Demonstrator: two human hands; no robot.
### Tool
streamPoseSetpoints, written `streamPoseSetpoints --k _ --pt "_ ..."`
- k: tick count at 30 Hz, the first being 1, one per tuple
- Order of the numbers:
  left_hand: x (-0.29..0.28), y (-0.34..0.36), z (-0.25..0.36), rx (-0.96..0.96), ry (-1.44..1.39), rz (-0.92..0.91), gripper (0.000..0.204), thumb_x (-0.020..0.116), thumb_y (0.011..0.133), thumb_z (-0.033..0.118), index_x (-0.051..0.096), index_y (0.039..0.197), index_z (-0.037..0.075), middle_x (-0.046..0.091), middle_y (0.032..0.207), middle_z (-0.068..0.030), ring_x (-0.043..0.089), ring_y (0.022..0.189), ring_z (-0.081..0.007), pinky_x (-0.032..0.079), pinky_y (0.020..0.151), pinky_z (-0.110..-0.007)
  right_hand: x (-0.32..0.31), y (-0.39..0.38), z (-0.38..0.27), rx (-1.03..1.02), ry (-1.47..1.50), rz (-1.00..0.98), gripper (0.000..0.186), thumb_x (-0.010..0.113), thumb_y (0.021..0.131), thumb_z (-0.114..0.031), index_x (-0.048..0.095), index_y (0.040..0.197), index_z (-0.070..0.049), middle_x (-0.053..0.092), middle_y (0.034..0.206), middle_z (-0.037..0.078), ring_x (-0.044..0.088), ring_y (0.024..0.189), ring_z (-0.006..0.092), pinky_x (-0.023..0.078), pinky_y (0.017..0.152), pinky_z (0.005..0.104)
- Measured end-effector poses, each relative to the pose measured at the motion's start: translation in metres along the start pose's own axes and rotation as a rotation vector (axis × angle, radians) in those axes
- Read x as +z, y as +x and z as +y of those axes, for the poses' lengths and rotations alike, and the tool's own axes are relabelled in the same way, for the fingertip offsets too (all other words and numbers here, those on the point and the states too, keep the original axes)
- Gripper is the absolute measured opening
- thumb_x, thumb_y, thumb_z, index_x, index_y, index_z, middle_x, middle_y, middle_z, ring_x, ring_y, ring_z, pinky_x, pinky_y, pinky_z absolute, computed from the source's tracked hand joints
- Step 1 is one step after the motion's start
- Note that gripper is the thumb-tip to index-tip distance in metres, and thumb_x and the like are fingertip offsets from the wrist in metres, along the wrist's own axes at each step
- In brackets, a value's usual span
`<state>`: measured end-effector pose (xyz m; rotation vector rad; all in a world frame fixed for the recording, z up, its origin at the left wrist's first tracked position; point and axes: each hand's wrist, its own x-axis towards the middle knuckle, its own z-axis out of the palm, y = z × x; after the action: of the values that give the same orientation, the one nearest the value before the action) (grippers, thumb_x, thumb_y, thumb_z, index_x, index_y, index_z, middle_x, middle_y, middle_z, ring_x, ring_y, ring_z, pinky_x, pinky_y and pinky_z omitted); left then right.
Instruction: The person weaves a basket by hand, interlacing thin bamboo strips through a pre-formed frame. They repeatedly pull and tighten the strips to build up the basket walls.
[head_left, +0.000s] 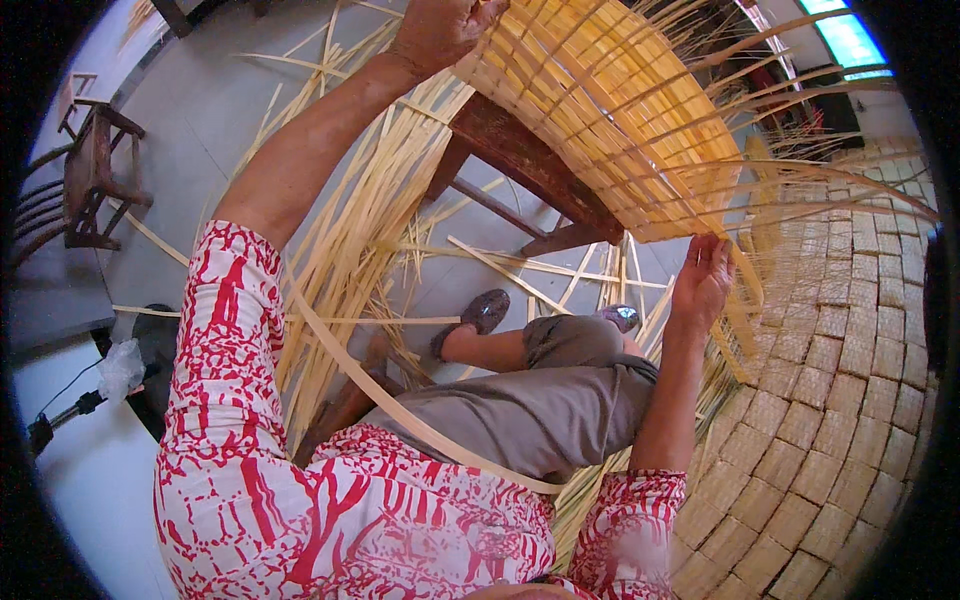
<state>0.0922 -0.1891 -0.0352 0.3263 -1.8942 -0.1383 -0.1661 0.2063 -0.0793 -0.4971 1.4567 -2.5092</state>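
My left hand (440, 32) is raised at the top, its fingers closed on the upper left edge of a woven yellow bamboo panel (610, 110) with long loose strips bristling from its right side. My right hand (705, 275) has its fingers closed on the panel's lower right corner, where a flat strip hangs down. The panel's lower left edge lies over a dark red wooden bench (530, 175). A long pale strip (345, 355) curves from beside my left arm across my lap.
Many loose bamboo strips (350, 220) lie on the grey tiled floor (190, 110) around my feet. A wooden chair (100, 180) stands at the left, near a dark table edge (60, 310) and a clear plastic bag (120, 370). Many small woven rectangles (830, 400) cover the right side.
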Motion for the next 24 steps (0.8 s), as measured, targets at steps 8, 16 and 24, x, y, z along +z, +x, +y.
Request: streamPoseSetpoints --k 8,16,24 --pt "0.001 -0.032 0.092 -0.065 -0.280 -0.081 0.036 0.076 0.083 0.017 0.065 0.118 0.013 0.070 0.091 -0.0061 0.066 0.073 -0.0171 0.055 0.070 -0.032 0.034 -0.014 -0.007 0.168 0.135 -0.010 0.014 0.065 0.094 -0.014 0.063 0.107 -0.007 0.068 0.102 0.007 0.065 0.095 0.0190 0.052 0.088 0.0344" --pt "0.047 -0.020 0.189 -0.087 -0.277 -0.348 0.041 0.070 0.084 0.023 0.059 0.123 0.017 0.066 0.065 -0.0095 0.067 0.060 -0.0314 0.053 0.055 -0.044 0.065 -0.045 -0.015 0.228 0.173 0.033 0.015 0.063 0.096 -0.015 0.062 0.109 -0.008 0.067 0.103 0.005 0.063 0.099 0.0170 0.050 0.089 0.0340" --pt "0.070 -0.018 0.184 -0.095 -0.105 -0.511 0.022 0.066 0.083 0.025 0.064 0.097 0.009 0.068 0.067 -0.0117 0.069 0.063 -0.0330 0.055 0.060 -0.046 0.067 -0.048 -0.006 0.179 0.164 -0.016 0.012 0.063 0.096 -0.013 0.065 0.105 -0.005 0.067 0.101 0.005 0.064 0.094 0.0165 0.051 0.088 0.0311"
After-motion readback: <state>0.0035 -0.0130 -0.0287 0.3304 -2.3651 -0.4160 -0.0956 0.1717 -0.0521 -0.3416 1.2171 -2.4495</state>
